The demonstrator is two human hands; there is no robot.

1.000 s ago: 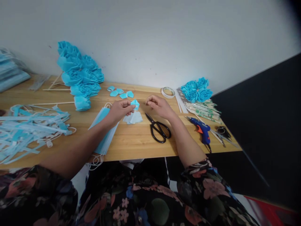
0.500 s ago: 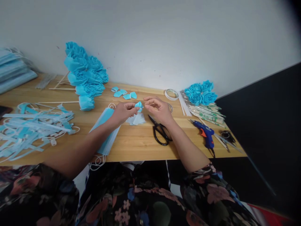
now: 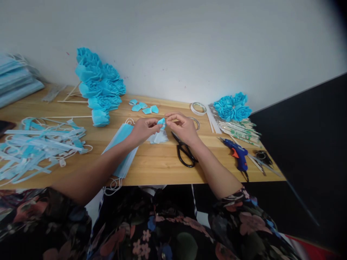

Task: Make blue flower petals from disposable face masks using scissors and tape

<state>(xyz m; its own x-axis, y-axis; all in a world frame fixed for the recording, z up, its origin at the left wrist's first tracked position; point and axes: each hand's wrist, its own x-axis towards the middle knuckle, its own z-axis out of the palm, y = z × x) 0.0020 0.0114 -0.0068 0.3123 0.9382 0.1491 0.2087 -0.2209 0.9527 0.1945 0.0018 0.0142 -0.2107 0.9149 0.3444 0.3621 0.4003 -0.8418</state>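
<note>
My left hand (image 3: 145, 130) pinches a small folded piece of blue mask fabric (image 3: 162, 122) between thumb and fingers. From the other side my right hand (image 3: 182, 127) has its thumb and fingertips closed at the edge of the same piece. Under the hands lies some whitish, pale-blue fabric (image 3: 159, 137) on the table. Black-handled scissors (image 3: 185, 155) rest below my right hand, partly covered by the wrist. Several folded blue petals (image 3: 143, 107) lie just beyond my left hand. A stack of blue face masks (image 3: 123, 144) sits beneath my left forearm.
Blue fabric flowers (image 3: 101, 83) on sticks stand at the back left, above a heap of cut mask strips (image 3: 40, 144). On the right are tape rolls (image 3: 198, 108), more blue flowers (image 3: 232, 106), wrapped sticks (image 3: 240, 130) and a blue glue gun (image 3: 237, 151) near the table edge.
My right fingertips have come in from slightly apart to the edge of the blue piece. My left hand keeps its pinch, and the piece looks turned and narrower.
</note>
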